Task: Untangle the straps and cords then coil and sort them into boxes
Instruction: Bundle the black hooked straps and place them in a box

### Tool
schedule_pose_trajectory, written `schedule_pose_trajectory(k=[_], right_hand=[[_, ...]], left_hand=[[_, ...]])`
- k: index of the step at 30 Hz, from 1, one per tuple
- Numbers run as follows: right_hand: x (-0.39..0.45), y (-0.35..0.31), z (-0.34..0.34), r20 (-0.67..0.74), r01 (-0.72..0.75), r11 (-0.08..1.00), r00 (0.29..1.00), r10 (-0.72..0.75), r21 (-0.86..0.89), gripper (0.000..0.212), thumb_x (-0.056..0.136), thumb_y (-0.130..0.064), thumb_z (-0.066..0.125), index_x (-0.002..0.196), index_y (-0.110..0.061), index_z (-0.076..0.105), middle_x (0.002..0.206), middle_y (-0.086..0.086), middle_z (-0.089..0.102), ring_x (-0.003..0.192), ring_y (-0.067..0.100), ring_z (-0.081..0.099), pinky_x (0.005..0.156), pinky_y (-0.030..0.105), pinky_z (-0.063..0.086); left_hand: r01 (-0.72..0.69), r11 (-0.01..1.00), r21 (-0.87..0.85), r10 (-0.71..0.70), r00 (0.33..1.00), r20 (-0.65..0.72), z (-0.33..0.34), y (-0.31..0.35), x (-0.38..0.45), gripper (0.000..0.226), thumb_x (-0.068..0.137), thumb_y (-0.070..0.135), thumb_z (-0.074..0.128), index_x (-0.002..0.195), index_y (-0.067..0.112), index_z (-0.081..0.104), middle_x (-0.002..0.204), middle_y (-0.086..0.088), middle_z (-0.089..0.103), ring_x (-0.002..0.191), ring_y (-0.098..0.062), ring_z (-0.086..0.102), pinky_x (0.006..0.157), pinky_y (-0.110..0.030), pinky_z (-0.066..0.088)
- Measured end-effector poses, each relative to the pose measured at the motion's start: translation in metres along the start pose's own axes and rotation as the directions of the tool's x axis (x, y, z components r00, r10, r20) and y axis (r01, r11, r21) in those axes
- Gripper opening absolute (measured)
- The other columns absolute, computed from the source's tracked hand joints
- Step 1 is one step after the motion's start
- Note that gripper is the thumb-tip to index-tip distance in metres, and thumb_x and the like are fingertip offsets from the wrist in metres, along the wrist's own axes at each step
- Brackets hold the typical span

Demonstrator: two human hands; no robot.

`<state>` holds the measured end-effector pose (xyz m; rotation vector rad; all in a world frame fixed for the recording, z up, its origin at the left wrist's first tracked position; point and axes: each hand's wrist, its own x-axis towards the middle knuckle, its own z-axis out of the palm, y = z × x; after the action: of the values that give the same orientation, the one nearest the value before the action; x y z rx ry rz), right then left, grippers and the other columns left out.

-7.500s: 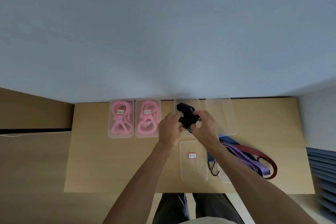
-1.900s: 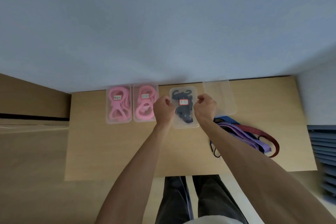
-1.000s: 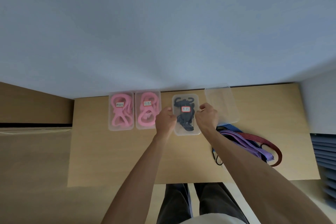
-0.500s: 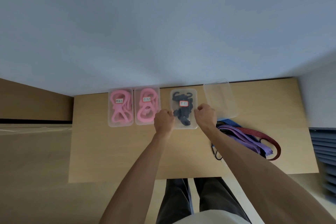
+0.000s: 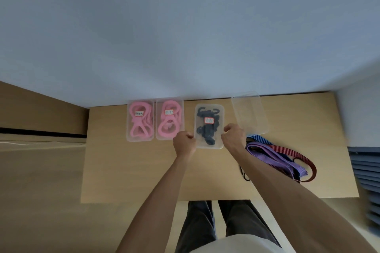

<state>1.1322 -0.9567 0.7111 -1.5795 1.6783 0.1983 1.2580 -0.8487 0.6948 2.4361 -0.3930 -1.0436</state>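
Wooden table (image 5: 144,170): three lidded boxes filled, both pink ones left of the black-cord box (image 5: 209,125). Left hand (image 5: 184,143) and right hand (image 5: 233,136), fingers curled, grip its near corners. Right of it, an empty box (image 5: 249,114) and tangled straps (image 5: 277,156) remain.

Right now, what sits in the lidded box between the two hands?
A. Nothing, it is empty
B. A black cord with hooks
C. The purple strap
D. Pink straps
B: the box with the black cord shows dark coils and hooks through its clear lid, with the left hand and right hand at its near corners; the purple strap lies loose on the table.
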Motion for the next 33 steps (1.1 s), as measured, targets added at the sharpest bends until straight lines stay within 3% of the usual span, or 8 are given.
schedule_pose_trajectory(k=[3,7,10,14,20,23,29,33], right_hand=[[0.004,0.002,0.004,-0.024,0.003,1.0,1.0,-0.003,0.012,0.028,0.087,-0.004,0.058,0.111,-0.014,0.069,0.107,0.013,0.07,0.097,0.031,0.064,0.073,0.03,0.048],[0.003,0.0,0.012,-0.045,0.008,1.0,0.999,-0.008,-0.004,0.03,0.089,-0.003,0.055,0.114,-0.011,0.066,0.107,0.016,0.068,0.097,0.034,0.063,0.071,0.032,0.046],[-0.001,0.0,0.013,-0.043,0.021,1.0,0.999,-0.022,-0.022,0.031,0.089,-0.002,0.054,0.118,-0.01,0.064,0.108,0.016,0.067,0.099,0.034,0.062,0.071,0.031,0.043],[-0.002,0.0,0.011,-0.071,0.07,0.998,0.995,-0.07,-0.002,0.042,0.086,0.0,0.055,0.126,-0.013,0.059,0.107,0.013,0.068,0.094,0.031,0.062,0.071,0.032,0.046],[0.007,-0.01,0.009,-0.097,0.132,0.99,0.987,-0.127,0.045,0.034,0.092,-0.005,0.056,0.125,-0.011,0.06,0.106,0.012,0.069,0.085,0.023,0.057,0.069,0.03,0.044],[0.015,-0.014,0.009,-0.111,0.121,0.991,0.987,-0.115,0.053,0.029,0.094,-0.007,0.056,0.123,-0.01,0.061,0.101,0.013,0.069,0.082,0.024,0.057,0.068,0.031,0.044],[0.027,-0.015,0.012,-0.109,0.089,0.996,0.99,-0.086,0.028,0.027,0.092,-0.004,0.06,0.117,-0.01,0.063,0.102,0.014,0.07,0.086,0.028,0.064,0.072,0.036,0.055],[0.03,-0.019,0.012,-0.108,0.126,0.992,0.987,-0.123,0.02,0.051,0.087,0.005,0.056,0.132,-0.019,0.053,0.087,0.012,0.067,0.074,0.026,0.063,0.061,0.036,0.054]], left_hand=[[0.069,0.994,-0.089,-0.069,0.998,0.009,0.003,-0.007,0.006,0.022,0.072,-0.005,0.056,0.066,0.007,0.074,0.067,-0.007,0.072,0.072,-0.025,0.071,0.07,-0.042,0.061],[0.057,0.995,-0.079,-0.056,0.998,0.017,0.002,-0.003,0.005,0.022,0.074,-0.006,0.055,0.069,0.005,0.074,0.068,-0.01,0.071,0.069,-0.024,0.07,0.066,-0.035,0.059],[0.01,1.0,0.016,-0.011,0.999,0.042,-0.003,0.002,0.0,0.016,0.075,-0.006,0.054,0.064,-0.002,0.066,0.062,-0.016,0.063,0.056,-0.019,0.056,0.05,-0.027,0.043],[-0.078,0.984,0.161,0.074,0.997,0.033,-0.01,0.012,-0.005,0.033,0.079,-0.003,0.057,0.055,0.013,0.043,0.049,0.002,0.036,0.045,-0.012,0.037,0.043,-0.023,0.025],[-0.198,0.959,0.205,0.211,0.977,-0.044,-0.012,0.025,0.006,0.013,0.094,0.009,0.056,0.086,0.005,0.065,0.073,-0.004,0.062,0.07,-0.022,0.064,0.065,-0.035,0.054],[-0.216,0.961,0.174,0.231,0.97,-0.073,-0.012,0.034,0.015,0.01,0.093,0.003,0.058,0.088,0.002,0.067,0.079,-0.008,0.067,0.071,-0.022,0.063,0.066,-0.035,0.055],[-0.124,0.981,0.152,0.137,0.987,-0.081,-0.004,0.032,0.035,0.02,0.09,-0.001,0.062,0.073,0.007,0.069,0.064,-0.001,0.062,0.06,-0.013,0.06,0.057,-0.025,0.051],[-0.146,0.967,0.207,0.159,0.986,-0.051,-0.006,0.04,0.04,0.013,0.086,-0.005,0.062,0.092,0.005,0.067,0.08,-0.002,0.065,0.073,-0.018,0.064,0.064,-0.03,0.055]])
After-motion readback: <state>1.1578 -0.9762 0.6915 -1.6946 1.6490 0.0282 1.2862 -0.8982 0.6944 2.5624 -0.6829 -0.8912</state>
